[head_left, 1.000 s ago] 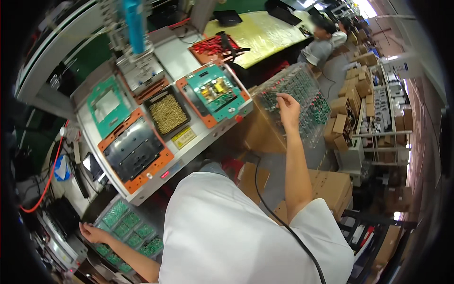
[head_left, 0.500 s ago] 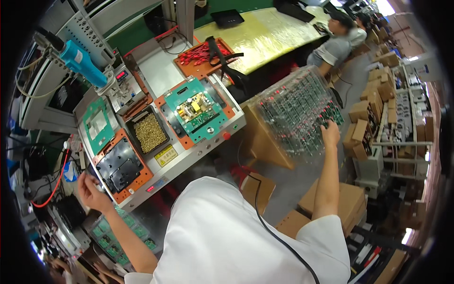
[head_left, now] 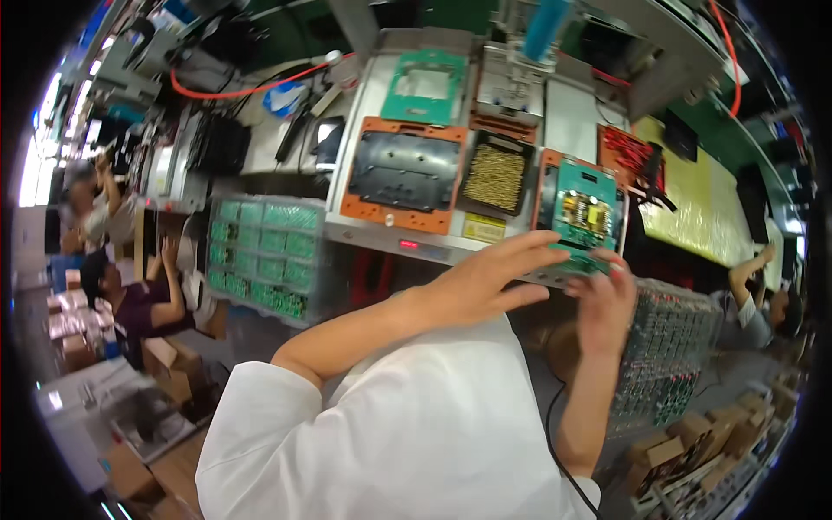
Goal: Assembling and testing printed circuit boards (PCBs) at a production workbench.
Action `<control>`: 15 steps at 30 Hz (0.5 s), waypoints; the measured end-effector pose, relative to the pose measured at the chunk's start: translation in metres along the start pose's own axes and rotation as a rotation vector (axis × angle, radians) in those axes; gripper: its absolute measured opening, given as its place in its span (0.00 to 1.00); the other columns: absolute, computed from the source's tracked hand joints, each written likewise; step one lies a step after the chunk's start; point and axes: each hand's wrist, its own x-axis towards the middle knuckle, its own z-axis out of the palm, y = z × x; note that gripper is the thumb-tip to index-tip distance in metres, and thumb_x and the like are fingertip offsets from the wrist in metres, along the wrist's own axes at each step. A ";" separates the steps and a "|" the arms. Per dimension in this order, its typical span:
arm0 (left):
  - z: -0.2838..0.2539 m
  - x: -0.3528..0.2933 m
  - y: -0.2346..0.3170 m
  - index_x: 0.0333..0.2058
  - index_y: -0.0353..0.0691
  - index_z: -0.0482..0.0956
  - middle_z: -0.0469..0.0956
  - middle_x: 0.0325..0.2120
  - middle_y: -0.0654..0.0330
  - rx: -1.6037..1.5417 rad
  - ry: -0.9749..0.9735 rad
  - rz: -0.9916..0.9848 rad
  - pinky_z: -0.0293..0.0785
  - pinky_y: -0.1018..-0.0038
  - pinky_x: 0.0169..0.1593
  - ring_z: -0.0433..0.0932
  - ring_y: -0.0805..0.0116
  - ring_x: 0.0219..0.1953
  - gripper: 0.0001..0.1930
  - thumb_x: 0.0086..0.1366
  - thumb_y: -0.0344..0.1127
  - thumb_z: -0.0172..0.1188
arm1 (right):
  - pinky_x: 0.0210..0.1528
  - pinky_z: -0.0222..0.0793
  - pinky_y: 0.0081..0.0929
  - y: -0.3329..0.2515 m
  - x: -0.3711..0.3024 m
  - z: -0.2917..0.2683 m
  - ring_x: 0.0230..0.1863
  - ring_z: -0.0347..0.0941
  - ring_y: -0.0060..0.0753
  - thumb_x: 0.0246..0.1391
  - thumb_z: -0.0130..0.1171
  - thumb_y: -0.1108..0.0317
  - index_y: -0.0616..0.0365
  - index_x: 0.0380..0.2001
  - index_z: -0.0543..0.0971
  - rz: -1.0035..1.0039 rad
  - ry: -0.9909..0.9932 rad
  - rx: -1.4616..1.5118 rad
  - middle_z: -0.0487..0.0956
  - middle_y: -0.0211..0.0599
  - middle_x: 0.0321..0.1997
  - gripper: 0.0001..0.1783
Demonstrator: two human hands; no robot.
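Note:
My left hand (head_left: 498,277) reaches across my front with fingers stretched and apart, just below the green fixture (head_left: 589,178). A circuit board (head_left: 585,215) with yellow and metallic parts lies in that fixture. Close by on the right, my raised right hand (head_left: 604,303) is smeared by motion. Green shows between the two hands, but I cannot tell whether it is a loose board or the fixture's near edge. Left of the fixture stands a black bin of brass-coloured screws (head_left: 496,176). Beyond it, a black plastic cover (head_left: 405,171) rests in an orange holder (head_left: 354,204).
A green frame plate (head_left: 400,95) and a blue electric screwdriver (head_left: 546,30) are at the back. Stacked clear trays of boards stand at the left (head_left: 264,256) and right (head_left: 663,347). Red leads (head_left: 626,149) lie in an orange tray. Other people work at both sides.
My view has turned left. My right hand has come from the right tray stack to the fixture; my left hand has moved from beside the black cover across to it.

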 end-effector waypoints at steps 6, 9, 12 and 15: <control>-0.082 -0.025 -0.031 0.45 0.35 0.82 0.83 0.37 0.58 -0.009 0.274 -0.327 0.77 0.72 0.44 0.81 0.69 0.38 0.10 0.67 0.29 0.59 | 0.34 0.72 0.22 0.051 0.077 0.103 0.35 0.76 0.23 0.60 0.60 0.66 0.62 0.49 0.75 0.193 -0.440 -0.144 0.78 0.34 0.42 0.16; -0.127 -0.031 -0.070 0.46 0.35 0.81 0.82 0.38 0.61 -0.033 0.253 -0.462 0.75 0.74 0.46 0.79 0.72 0.41 0.11 0.68 0.30 0.58 | 0.33 0.69 0.21 0.077 0.113 0.134 0.33 0.73 0.20 0.59 0.62 0.65 0.61 0.45 0.79 0.107 -0.547 -0.469 0.79 0.30 0.35 0.14; -0.157 -0.027 -0.097 0.47 0.38 0.81 0.80 0.42 0.61 0.162 0.186 -0.386 0.74 0.72 0.50 0.78 0.70 0.45 0.11 0.67 0.30 0.58 | 0.33 0.68 0.21 0.088 0.133 0.154 0.31 0.71 0.18 0.58 0.63 0.64 0.59 0.43 0.81 -0.156 -0.615 -0.766 0.79 0.28 0.31 0.13; -0.154 -0.035 -0.108 0.46 0.39 0.82 0.79 0.45 0.60 0.363 0.107 -0.236 0.72 0.69 0.53 0.76 0.64 0.50 0.11 0.66 0.29 0.59 | 0.34 0.69 0.23 0.096 0.130 0.147 0.30 0.72 0.23 0.55 0.66 0.68 0.58 0.44 0.81 -0.291 -0.625 -0.839 0.79 0.31 0.32 0.14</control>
